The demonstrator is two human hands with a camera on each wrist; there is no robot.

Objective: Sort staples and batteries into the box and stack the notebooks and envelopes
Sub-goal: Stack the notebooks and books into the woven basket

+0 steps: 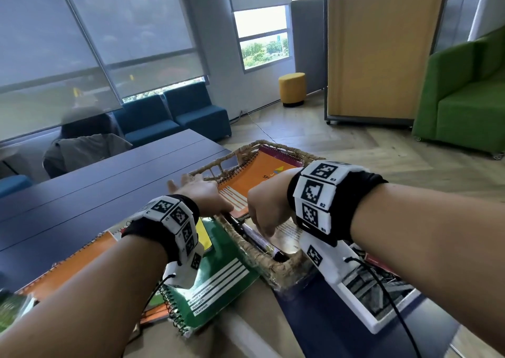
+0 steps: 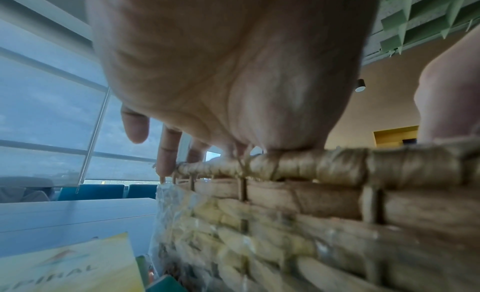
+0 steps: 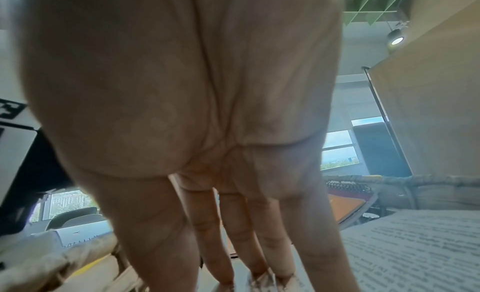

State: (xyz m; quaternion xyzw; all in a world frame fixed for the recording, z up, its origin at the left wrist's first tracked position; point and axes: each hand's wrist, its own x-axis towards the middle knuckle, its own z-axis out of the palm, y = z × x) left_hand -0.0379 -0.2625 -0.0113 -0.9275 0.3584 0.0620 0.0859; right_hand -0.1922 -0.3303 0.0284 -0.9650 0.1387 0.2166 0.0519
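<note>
Hands over a woven basket (image 1: 247,241) at the near edge of the dark table (image 1: 95,193). Left hand (image 1: 203,192): fingers straight and spread, heel of the palm resting on the basket's wrapped rim (image 2: 298,166), holding nothing. Right hand (image 1: 266,210): fingers extended downward into the basket, tips touching something pale and crinkled; whether they pinch it I cannot tell. Basket: coarse tan fibre, flat woven bands, part of the outer wall covered in clear plastic. Inside: orange spiral notebook (image 1: 257,174) leaning on the far wall, printed sheet (image 3: 415,245) lying flat, black pen (image 1: 246,230) along the left wall. Green spiral notebook (image 1: 218,275), glossy with white stripes, lies on the table just left of the basket, over another orange notebook (image 1: 73,264).
</note>
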